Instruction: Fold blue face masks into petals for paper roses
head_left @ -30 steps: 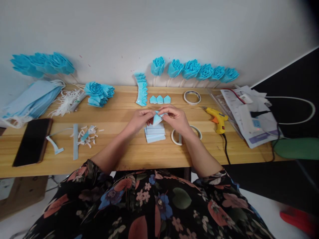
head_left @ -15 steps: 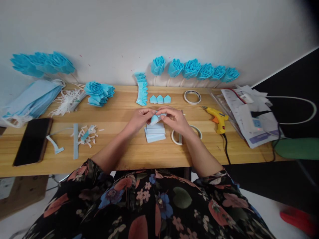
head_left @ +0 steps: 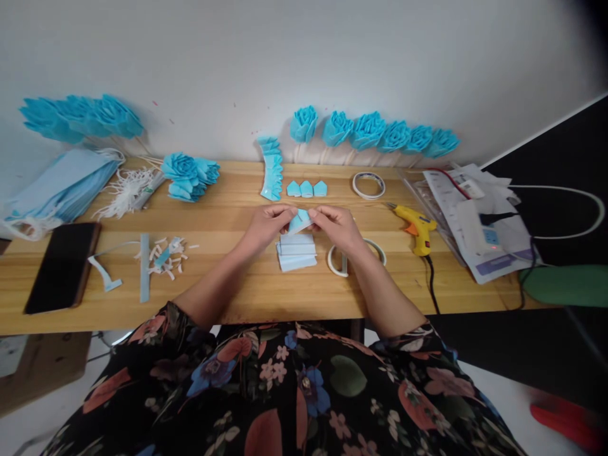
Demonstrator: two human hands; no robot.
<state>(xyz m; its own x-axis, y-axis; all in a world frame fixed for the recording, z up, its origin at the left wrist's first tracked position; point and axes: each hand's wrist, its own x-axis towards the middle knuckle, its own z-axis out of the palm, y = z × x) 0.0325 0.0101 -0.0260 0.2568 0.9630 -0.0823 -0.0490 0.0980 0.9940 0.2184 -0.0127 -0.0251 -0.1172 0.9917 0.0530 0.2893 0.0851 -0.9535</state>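
Both hands meet over the middle of the wooden table. My left hand and my right hand pinch a small folded light-blue piece between their fingertips, just above a stack of light-blue rectangles. Three finished folded blue pieces lie in a row beyond the hands, beside a curved chain of folded blue pieces.
Blue paper roses lean on the wall; more roses lie at left. A tape roll, another tape ring, a yellow glue gun, papers, a black phone, blue masks and cut scraps share the table.
The hands stayed over the stack and kept working the small blue piece; it now sits flatter between the fingertips. The view shifted slightly.
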